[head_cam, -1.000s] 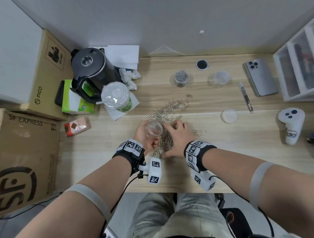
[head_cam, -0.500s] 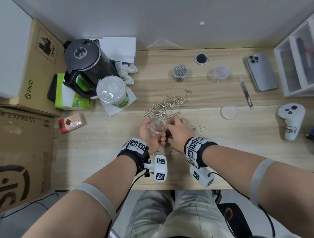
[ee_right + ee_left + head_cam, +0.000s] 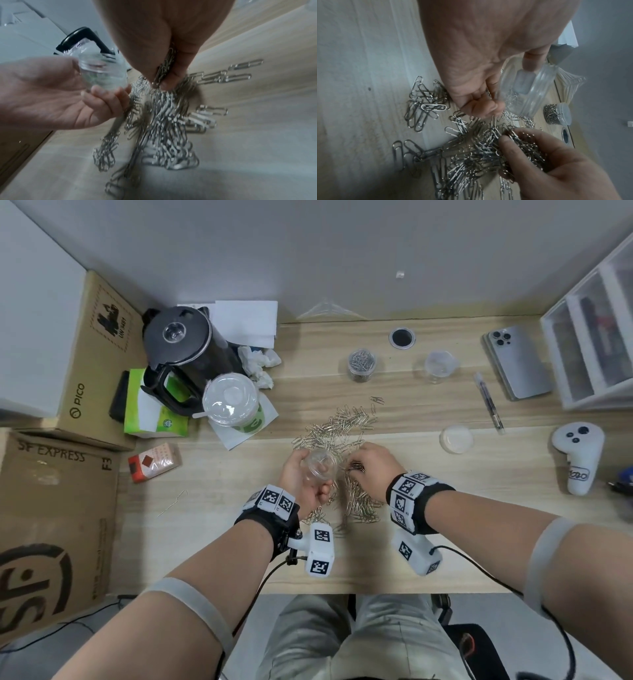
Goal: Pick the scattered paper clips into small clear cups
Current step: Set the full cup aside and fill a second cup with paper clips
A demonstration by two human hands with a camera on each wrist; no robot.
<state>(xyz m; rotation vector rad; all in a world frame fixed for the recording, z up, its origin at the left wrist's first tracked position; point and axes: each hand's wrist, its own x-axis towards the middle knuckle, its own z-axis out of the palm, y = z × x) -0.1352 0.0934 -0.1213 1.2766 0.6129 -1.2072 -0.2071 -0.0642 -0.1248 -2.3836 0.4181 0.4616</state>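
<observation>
Left hand [image 3: 301,477] grips clear cup [image 3: 320,467] over the paper clips [image 3: 356,501]. Only right wrist view shows right hand [image 3: 164,44] pinching a clip bunch [image 3: 165,67]. Since 0.5 s ago, that hand shifted slightly away from the cup.

From the head view the right hand [image 3: 371,470] covers whatever its fingers hold, and the left hand [image 3: 301,477] hides the lower wall of the clear cup [image 3: 320,465]. The cup's contents are too blurred to count in the right wrist view. The cardboard boxes [image 3: 51,508] and the drawer unit [image 3: 596,350] are cut by the frame edges. Clips under the bunch of paper clips [image 3: 523,150] cannot be told apart.
</observation>
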